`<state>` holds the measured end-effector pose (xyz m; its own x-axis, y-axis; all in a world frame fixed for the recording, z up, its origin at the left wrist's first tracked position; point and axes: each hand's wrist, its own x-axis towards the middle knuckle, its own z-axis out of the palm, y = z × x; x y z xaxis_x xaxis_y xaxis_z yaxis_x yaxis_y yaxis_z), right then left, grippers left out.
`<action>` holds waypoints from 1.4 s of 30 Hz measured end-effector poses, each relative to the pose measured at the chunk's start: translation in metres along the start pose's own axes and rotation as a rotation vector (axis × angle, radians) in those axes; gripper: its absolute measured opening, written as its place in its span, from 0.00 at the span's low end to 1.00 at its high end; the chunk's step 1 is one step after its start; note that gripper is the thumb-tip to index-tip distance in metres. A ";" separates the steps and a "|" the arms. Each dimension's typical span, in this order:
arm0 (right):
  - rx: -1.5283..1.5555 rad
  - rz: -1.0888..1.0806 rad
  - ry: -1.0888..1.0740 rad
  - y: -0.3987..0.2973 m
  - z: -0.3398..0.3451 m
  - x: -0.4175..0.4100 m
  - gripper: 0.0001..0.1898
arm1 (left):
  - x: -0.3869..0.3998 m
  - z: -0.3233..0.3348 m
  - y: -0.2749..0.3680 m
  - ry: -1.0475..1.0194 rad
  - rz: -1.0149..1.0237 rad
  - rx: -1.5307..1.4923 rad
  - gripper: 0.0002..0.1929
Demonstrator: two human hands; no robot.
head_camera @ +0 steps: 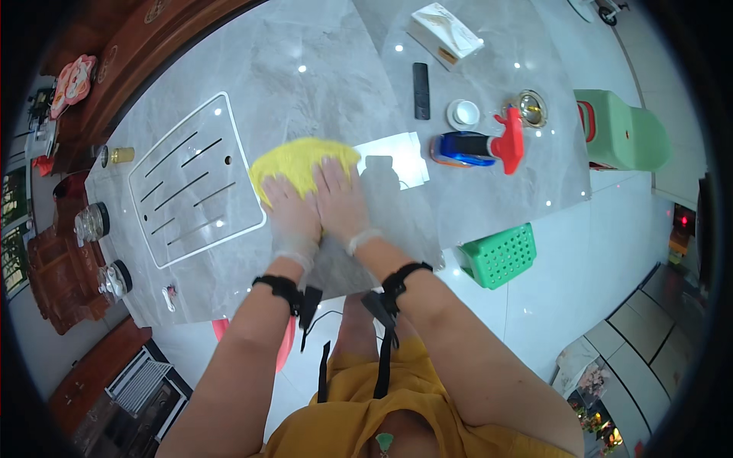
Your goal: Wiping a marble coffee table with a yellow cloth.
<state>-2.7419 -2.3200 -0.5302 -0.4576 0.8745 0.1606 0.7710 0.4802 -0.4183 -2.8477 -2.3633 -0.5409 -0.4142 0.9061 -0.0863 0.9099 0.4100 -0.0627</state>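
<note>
Both hands wear clear thin gloves and press flat, side by side, on a yellow cloth [303, 157] spread on the grey marble-look table [332, 103]. My left hand [291, 216] lies on the cloth's lower left part, close to the white-rimmed inset tea tray [247, 154]. Fingertips of my right hand [342, 203] rest on its right part. Just right of the cloth lie white paper sheets [409, 154]. A spray bottle of blue liquid with a red trigger head [509, 140] lies on its side beyond them.
Farther back are a black remote control [421, 91], a tissue box [446, 34], a white cup [465, 113] and a metal-rimmed dish [532, 109]. Glass jars [91, 222] line the left edge. A green perforated basket [501, 257] and green stool [624, 131] stand beyond the table's edge.
</note>
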 end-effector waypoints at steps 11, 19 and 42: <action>-0.008 -0.112 -0.150 0.041 -0.050 -0.137 0.26 | -0.126 -0.020 0.055 -0.184 0.167 -0.079 0.36; -0.169 -0.038 0.026 0.094 -0.046 -0.053 0.26 | -0.028 -0.019 0.110 0.056 0.188 -0.103 0.33; -0.250 -0.016 -0.370 -0.097 0.018 -0.136 0.40 | -0.137 -0.016 -0.096 -0.160 -0.104 -0.441 0.35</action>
<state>-2.7623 -2.4871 -0.5273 -0.5631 0.8057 -0.1840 0.8250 0.5349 -0.1824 -2.8777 -2.5249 -0.5067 -0.4705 0.8445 -0.2556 0.7712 0.5344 0.3458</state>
